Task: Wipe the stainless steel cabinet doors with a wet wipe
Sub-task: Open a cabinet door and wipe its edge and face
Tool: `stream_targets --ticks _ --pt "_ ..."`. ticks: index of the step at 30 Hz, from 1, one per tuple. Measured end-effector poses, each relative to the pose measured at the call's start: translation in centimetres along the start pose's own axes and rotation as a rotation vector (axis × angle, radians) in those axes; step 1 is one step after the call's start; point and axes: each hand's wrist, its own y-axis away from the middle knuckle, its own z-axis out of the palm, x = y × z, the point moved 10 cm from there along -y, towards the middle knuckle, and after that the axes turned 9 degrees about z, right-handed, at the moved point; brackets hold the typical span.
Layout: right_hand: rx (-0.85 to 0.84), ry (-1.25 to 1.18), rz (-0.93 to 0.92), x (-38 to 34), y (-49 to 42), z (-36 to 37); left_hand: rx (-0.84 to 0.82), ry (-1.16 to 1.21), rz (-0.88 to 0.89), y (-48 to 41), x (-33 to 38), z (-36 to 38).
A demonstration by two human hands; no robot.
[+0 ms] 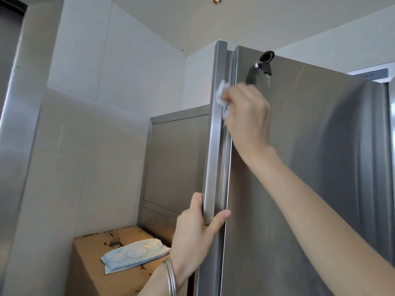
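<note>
wiping the handle edge of a stainless steel cabinet door (299,167). the right hand (245,116), raised near the top of the door, has its fingers curled round a bunched white wet wipe (222,95) and presses it against the upper part of the vertical handle bar (213,157), just left of the lock with its hanging keys (266,69). the left hand (198,231) clasps the lower end of the same bar from both sides, probably to steady the door against the wiping pressure. a pack of wipes (134,253) lies on a cardboard box (92,253) at the near left, apparently kept within reach for a fresh sheet. a second steel cabinet (177,163) stands farther back.
</note>
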Motion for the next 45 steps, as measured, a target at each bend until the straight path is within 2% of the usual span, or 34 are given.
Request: stream_targets --ticks 4,8,11,14,17,20,22,29,31,34,37,41,43,45 --pt "-0.053 -0.026 -0.069 0.2 1.9 -0.3 -0.015 -0.074 -0.033 2.5 -1.3 0.5" --pt "-0.026 -0.048 0.027 0.5 -0.1 0.5 -0.023 -0.091 -0.022 2.4 -1.5 0.5" --pt "0.008 -0.122 0.019 0.0 4.7 -0.5 -0.009 -0.066 -0.02 2.4 -1.5 0.4" --pt "-0.118 -0.178 -0.064 -0.6 11.2 -1.3 0.017 -0.077 -0.046 2.4 -2.0 0.4" --pt "-0.293 -0.179 -0.134 -0.6 11.8 -0.4 0.018 -0.082 -0.086 3.1 -2.8 0.8" --pt "-0.364 -0.226 0.029 0.9 8.1 1.4 -0.03 -0.048 -0.094 3.6 -3.4 1.3" --pt "-0.364 -0.235 0.064 1.1 7.8 1.8 -0.062 -0.058 -0.089 4.1 -3.7 1.5" --pt "-0.553 -0.191 -0.23 -0.6 14.3 0.5 -0.139 -0.055 -0.141 6.5 -5.2 2.0" --pt "-0.531 -0.151 -0.27 -0.7 13.0 0.7 -0.144 -0.057 -0.138 6.5 -4.9 2.0" --pt "-0.393 -0.13 -0.12 -0.1 10.9 0.6 -0.143 -0.05 -0.15 6.9 -4.5 1.9" --pt "-0.25 -0.173 -0.038 -0.2 13.7 -0.9 -0.118 -0.053 -0.153 7.2 -4.3 1.6" --pt "-0.266 -0.207 -0.113 -1.1 17.7 -2.4 -0.12 -0.078 -0.141 7.3 -3.5 1.6" --pt "-0.286 -0.195 -0.139 -0.9 15.8 -1.8 -0.126 -0.078 -0.15 7.3 -3.4 1.6" --pt "-0.273 -0.155 -0.07 -0.3 12.7 -0.8 -0.132 -0.055 -0.162 7.4 -3.5 1.7"
